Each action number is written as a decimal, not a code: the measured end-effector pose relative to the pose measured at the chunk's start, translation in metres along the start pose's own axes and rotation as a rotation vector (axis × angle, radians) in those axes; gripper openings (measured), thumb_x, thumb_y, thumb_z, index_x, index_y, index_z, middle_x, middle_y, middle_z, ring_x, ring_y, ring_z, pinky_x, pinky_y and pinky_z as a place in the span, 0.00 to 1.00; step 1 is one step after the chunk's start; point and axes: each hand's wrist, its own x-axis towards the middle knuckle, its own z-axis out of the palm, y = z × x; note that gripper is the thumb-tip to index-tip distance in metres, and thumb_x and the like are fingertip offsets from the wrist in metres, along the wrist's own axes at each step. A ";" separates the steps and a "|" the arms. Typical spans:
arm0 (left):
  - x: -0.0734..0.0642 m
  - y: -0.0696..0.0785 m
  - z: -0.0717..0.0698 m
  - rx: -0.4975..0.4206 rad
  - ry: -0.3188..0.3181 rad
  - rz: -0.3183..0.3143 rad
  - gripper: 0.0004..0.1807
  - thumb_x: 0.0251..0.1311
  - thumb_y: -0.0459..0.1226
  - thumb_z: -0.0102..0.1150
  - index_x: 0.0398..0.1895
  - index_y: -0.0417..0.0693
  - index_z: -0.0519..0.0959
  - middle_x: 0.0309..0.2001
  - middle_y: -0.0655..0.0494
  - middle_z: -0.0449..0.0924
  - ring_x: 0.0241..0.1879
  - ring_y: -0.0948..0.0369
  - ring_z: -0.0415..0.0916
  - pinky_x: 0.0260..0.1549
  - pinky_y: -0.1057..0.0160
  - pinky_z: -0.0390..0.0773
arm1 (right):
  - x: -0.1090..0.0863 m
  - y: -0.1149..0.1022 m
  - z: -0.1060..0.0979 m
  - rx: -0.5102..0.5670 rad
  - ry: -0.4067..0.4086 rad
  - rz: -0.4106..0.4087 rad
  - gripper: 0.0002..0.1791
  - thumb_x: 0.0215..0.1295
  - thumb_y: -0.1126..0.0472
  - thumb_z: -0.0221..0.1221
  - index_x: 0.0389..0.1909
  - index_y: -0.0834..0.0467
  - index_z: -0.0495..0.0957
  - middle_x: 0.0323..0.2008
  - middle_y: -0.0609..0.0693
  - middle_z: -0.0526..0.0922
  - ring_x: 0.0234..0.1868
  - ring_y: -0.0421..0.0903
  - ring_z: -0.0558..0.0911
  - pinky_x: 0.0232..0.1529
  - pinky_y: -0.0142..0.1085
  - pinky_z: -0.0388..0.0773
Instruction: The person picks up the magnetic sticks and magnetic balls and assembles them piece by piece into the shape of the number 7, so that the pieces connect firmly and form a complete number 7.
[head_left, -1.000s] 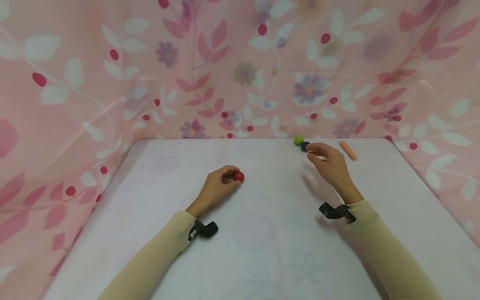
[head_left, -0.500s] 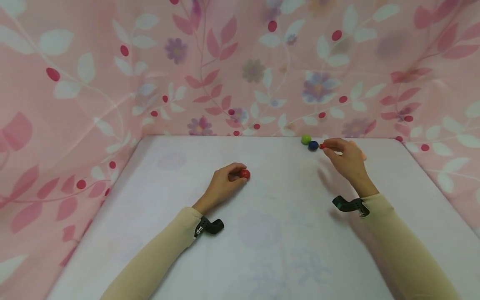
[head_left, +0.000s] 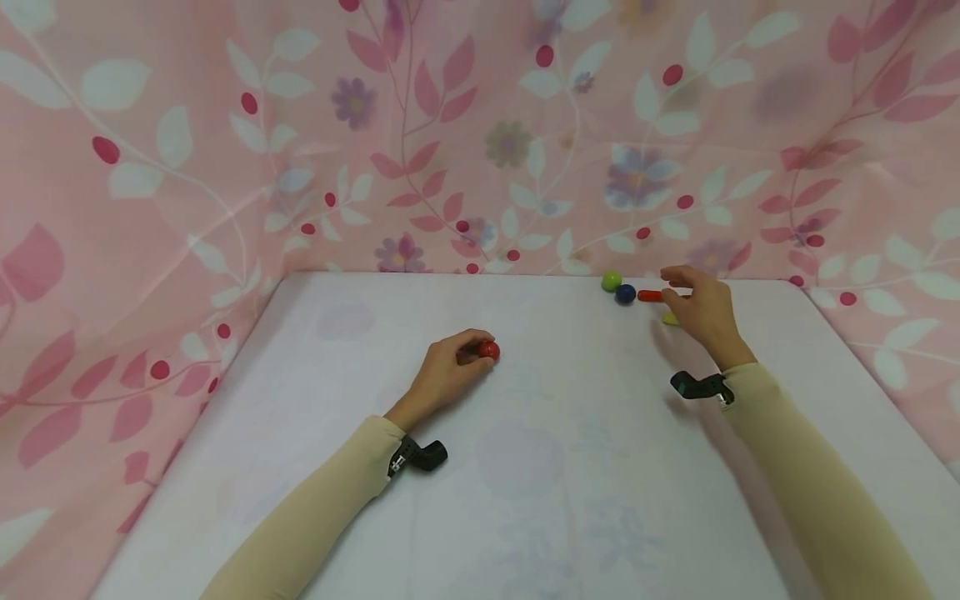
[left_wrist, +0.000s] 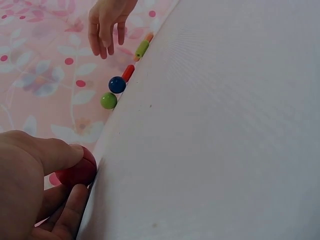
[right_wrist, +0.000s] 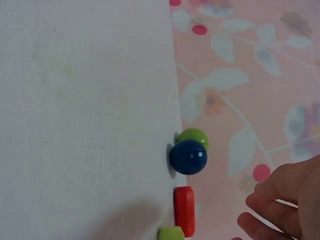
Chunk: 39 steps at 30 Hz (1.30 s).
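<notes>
My left hand point(head_left: 450, 367) pinches a red ball point(head_left: 490, 350) between thumb and fingers, low over the white tabletop. The left wrist view shows the thumb on top of this red ball point(left_wrist: 80, 167). At the back right, my right hand point(head_left: 705, 310) hovers with loosely bent, parted fingers and holds nothing. Just left of its fingertips lies a short red stick point(head_left: 649, 296), seen whole in the right wrist view. Partly hidden below the hand is a yellow-green stick point(head_left: 670, 318). An orange stick point(left_wrist: 149, 37) shows behind that one in the left wrist view.
A dark blue ball point(head_left: 625, 294) and a light green ball point(head_left: 611, 281) sit close together near the back edge, left of the red stick. Behind the white table point(head_left: 360, 333) hangs a pink floral cloth point(head_left: 450, 150).
The right hand has moved right, away from the blue ball, and its fingers have come off the red stick, leaving it on the table. The left hand keeps its pinch on the red ball.
</notes>
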 end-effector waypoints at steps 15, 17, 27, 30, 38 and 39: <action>-0.003 0.000 -0.001 0.023 0.011 0.001 0.17 0.67 0.34 0.70 0.58 0.49 0.84 0.50 0.56 0.85 0.43 0.61 0.82 0.50 0.59 0.81 | 0.023 0.032 0.008 -0.046 -0.098 0.101 0.22 0.77 0.62 0.55 0.66 0.68 0.75 0.62 0.74 0.75 0.65 0.73 0.70 0.65 0.66 0.64; -0.003 0.001 -0.001 0.018 0.007 0.011 0.17 0.67 0.33 0.69 0.59 0.48 0.83 0.51 0.55 0.85 0.43 0.60 0.82 0.50 0.58 0.81 | 0.023 0.034 0.009 -0.045 -0.105 0.120 0.22 0.77 0.63 0.55 0.67 0.68 0.74 0.63 0.74 0.74 0.65 0.73 0.69 0.65 0.67 0.63; -0.003 0.000 0.000 0.018 -0.005 -0.004 0.18 0.68 0.34 0.69 0.59 0.50 0.83 0.52 0.57 0.84 0.46 0.61 0.81 0.51 0.61 0.80 | 0.021 0.039 0.019 -0.031 -0.129 0.169 0.21 0.74 0.68 0.54 0.65 0.68 0.75 0.61 0.72 0.75 0.62 0.70 0.70 0.62 0.63 0.66; -0.003 0.000 0.000 0.023 -0.003 -0.007 0.18 0.67 0.34 0.69 0.59 0.49 0.83 0.51 0.56 0.84 0.45 0.61 0.81 0.51 0.60 0.81 | 0.021 0.040 0.023 -0.014 -0.126 0.172 0.21 0.74 0.69 0.54 0.65 0.69 0.76 0.61 0.72 0.75 0.59 0.68 0.71 0.61 0.61 0.68; -0.003 -0.001 -0.001 0.011 -0.001 0.007 0.18 0.67 0.33 0.69 0.59 0.48 0.83 0.52 0.55 0.84 0.45 0.60 0.82 0.51 0.59 0.81 | 0.020 0.041 0.030 -0.053 -0.064 0.143 0.17 0.73 0.67 0.59 0.58 0.70 0.80 0.52 0.70 0.80 0.52 0.64 0.74 0.53 0.56 0.71; -0.003 -0.001 0.000 0.011 -0.001 0.005 0.18 0.67 0.33 0.69 0.59 0.48 0.83 0.52 0.55 0.84 0.45 0.60 0.82 0.51 0.59 0.81 | 0.020 0.041 0.030 -0.050 -0.060 0.144 0.16 0.72 0.67 0.60 0.57 0.70 0.80 0.51 0.69 0.80 0.51 0.64 0.75 0.52 0.56 0.72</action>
